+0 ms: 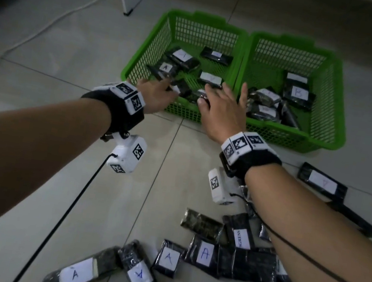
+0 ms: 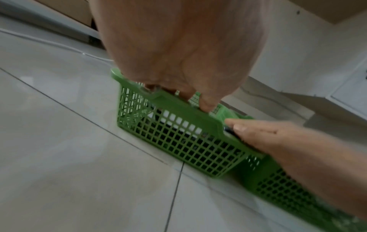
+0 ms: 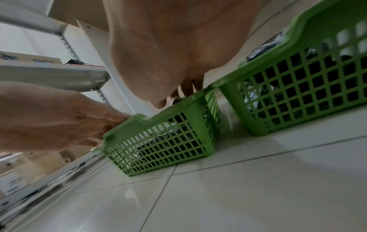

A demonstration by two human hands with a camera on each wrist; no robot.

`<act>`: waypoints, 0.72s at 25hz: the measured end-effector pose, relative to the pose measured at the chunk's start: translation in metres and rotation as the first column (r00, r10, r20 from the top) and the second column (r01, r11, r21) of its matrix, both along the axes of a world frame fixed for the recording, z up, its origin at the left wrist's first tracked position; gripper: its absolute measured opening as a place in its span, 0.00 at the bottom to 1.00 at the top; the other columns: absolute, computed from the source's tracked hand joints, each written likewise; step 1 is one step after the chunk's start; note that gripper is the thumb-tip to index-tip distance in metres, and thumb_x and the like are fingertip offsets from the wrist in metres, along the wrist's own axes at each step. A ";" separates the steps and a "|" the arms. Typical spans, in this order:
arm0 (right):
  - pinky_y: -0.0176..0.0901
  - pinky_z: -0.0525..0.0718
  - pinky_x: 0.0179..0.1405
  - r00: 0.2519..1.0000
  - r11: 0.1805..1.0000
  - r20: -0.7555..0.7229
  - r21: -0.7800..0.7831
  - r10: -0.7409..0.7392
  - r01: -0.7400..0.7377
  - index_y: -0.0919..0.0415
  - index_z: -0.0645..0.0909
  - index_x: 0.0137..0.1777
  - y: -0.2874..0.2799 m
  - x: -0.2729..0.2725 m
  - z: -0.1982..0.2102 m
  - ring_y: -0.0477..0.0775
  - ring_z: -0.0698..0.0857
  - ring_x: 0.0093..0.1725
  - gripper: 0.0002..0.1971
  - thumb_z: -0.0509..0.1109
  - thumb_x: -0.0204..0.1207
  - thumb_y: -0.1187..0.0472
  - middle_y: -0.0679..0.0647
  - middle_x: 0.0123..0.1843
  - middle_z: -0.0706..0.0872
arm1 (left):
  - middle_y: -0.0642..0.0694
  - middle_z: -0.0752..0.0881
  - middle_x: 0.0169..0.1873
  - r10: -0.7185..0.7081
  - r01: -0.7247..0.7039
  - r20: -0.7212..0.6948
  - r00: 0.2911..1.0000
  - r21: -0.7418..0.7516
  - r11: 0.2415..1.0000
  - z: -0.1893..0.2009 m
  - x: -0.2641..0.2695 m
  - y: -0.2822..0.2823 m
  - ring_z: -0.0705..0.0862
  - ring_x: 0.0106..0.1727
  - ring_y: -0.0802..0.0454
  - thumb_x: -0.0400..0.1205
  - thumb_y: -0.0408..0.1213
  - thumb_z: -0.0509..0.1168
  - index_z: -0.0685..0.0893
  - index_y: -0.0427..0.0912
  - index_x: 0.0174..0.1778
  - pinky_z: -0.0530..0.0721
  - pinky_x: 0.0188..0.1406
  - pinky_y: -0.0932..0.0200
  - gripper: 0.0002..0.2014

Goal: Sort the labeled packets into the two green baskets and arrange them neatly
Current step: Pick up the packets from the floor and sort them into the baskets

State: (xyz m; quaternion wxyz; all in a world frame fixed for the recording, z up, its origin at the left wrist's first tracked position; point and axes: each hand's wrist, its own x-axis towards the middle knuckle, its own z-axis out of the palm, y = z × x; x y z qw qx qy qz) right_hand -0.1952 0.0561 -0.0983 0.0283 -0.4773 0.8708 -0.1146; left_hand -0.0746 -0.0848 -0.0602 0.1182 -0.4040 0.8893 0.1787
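Two green baskets sit side by side on the tiled floor, touching along their inner walls. The left basket (image 1: 147, 43) serves as the landmark: it holds several dark packets with white labels, one marked A (image 1: 166, 68). Just to its right, the right basket (image 1: 333, 91) holds more packets, one marked B (image 1: 297, 93).

Both hands reach over the near rim of the left basket. The left hand (image 1: 156, 96) is at the near left part, its fingers curled down onto a small dark packet (image 1: 179, 88) with a white label end; whether it actually grips that packet I cannot tell. The right hand (image 1: 224, 109) is at the near right corner of the same basket, fingers mostly extended with one finger pointing up along the wall between the baskets, and the thumb resting on a dark packet (image 1: 200, 94) beneath the palm; a firm hold cannot be confirmed.

On the floor nearer the person than the left basket lies a loose pile of packets (image 1: 222, 257), several labelled A, some partly under the right forearm.
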 end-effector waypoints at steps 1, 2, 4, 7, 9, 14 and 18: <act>0.66 0.32 0.85 1.000 0.999 -0.003 0.040 0.016 -0.015 0.57 0.62 0.87 0.001 0.002 -0.004 0.55 0.56 0.89 0.31 0.44 0.90 0.42 0.54 0.85 0.71 | 0.45 0.61 0.85 -0.014 0.015 0.024 1.000 -0.046 0.999 -0.005 0.001 0.002 0.56 0.86 0.40 0.86 0.60 0.45 0.62 0.60 0.84 0.46 0.81 0.34 0.29; 0.67 0.31 0.85 1.000 0.999 -0.011 0.045 0.028 -0.028 0.58 0.59 0.88 0.004 0.006 -0.005 0.56 0.54 0.90 0.32 0.44 0.90 0.42 0.55 0.86 0.69 | 0.46 0.55 0.87 -0.014 0.016 0.031 0.999 -0.070 0.997 -0.010 0.003 0.001 0.50 0.87 0.40 0.85 0.62 0.44 0.59 0.61 0.85 0.42 0.81 0.31 0.30; 0.69 0.38 0.86 0.998 0.999 -0.059 -0.033 0.020 -0.022 0.60 0.62 0.86 0.015 0.018 -0.002 0.60 0.58 0.88 0.31 0.50 0.88 0.43 0.58 0.86 0.68 | 0.45 0.50 0.88 -0.030 0.028 -0.018 0.999 -0.087 0.996 -0.013 0.012 0.000 0.44 0.88 0.39 0.85 0.62 0.47 0.59 0.58 0.85 0.41 0.81 0.30 0.31; 0.63 0.65 0.77 0.995 0.965 -0.078 -0.249 0.070 -0.087 0.60 0.76 0.73 0.038 0.059 0.004 0.61 0.75 0.72 0.24 0.63 0.81 0.50 0.57 0.71 0.80 | 0.42 0.65 0.82 -0.075 0.030 -0.260 0.963 -0.176 0.984 -0.002 0.047 0.024 0.55 0.85 0.39 0.83 0.54 0.56 0.72 0.47 0.75 0.55 0.80 0.34 0.25; 0.56 0.73 0.61 0.978 0.936 -0.007 -0.287 0.209 -0.202 0.60 0.81 0.64 0.055 0.095 0.003 0.61 0.80 0.60 0.18 0.68 0.76 0.56 0.56 0.58 0.85 | 0.42 0.73 0.74 -0.096 0.012 -0.332 0.939 -0.248 0.969 0.006 0.078 0.046 0.65 0.78 0.39 0.82 0.49 0.60 0.76 0.44 0.70 0.64 0.73 0.39 0.22; 0.45 0.77 0.42 0.858 0.898 0.294 -0.004 0.422 -0.440 0.55 0.81 0.46 0.083 0.169 -0.001 0.58 0.85 0.45 0.08 0.72 0.74 0.51 0.50 0.40 0.85 | 0.41 0.74 0.70 -0.054 0.036 -0.124 0.991 -0.145 0.989 0.030 0.143 0.077 0.71 0.72 0.38 0.83 0.47 0.62 0.77 0.45 0.70 0.72 0.68 0.44 0.20; 0.46 0.75 0.40 0.821 0.803 0.282 0.213 0.496 -0.557 0.56 0.77 0.44 0.099 0.211 0.006 0.58 0.82 0.41 0.21 0.74 0.71 0.38 0.51 0.39 0.80 | 0.43 0.79 0.63 0.057 -0.058 -0.043 0.997 -0.033 0.998 0.030 0.194 0.105 0.80 0.63 0.39 0.79 0.43 0.65 0.81 0.45 0.64 0.80 0.59 0.50 0.18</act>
